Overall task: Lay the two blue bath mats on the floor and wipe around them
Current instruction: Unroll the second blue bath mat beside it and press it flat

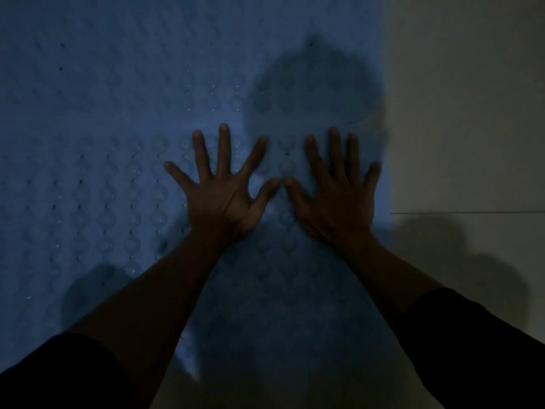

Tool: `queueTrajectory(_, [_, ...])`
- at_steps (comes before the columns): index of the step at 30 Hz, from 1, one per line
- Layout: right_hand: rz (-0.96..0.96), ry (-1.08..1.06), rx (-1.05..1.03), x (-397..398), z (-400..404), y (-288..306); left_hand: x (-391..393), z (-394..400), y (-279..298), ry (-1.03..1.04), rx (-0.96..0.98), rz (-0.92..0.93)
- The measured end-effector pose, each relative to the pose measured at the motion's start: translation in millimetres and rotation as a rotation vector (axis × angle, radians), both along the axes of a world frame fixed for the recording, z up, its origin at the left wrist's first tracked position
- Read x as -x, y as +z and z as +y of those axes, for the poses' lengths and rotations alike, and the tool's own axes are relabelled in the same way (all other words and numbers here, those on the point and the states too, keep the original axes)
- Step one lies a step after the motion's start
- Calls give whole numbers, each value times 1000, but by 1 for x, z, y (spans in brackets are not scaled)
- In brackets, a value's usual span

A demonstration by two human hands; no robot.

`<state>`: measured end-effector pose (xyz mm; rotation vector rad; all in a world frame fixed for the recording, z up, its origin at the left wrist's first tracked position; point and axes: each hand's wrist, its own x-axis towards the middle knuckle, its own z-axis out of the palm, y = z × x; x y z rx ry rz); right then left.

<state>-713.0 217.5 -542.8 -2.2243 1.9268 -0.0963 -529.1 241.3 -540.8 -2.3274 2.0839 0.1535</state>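
Hands (224,199) (336,199) splayed flat on blue mat (103,128); bare floor (466,113) beyond right edge.

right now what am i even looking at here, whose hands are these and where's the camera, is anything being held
This is a single picture from a camera worn on a person's head, looking down at their own two bare hands. There is no machine. The left hand and the right hand lie flat with fingers spread, palms down on a blue bath mat. Its surface is covered in rows of small round bumps, probably suction cups. Neither hand holds anything; they seem to be pressing the mat flat. To the right is pale tiled floor. Dark sleeves show at the bottom. The light is dim, and I can make out only one mat.
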Motion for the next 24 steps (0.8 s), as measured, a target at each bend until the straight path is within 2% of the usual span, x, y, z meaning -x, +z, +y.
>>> queueTrajectory(2, [15,4,-2,-1,1,1,0,0,1,-8,34,-27])
queueTrajectory(15, [74,23,18,0,-3,2,-1,-7,10,4,-103,21])
queueTrajectory(24, [99,17,-54,-3,-4,5,-1,-9,9,16,-112,10])
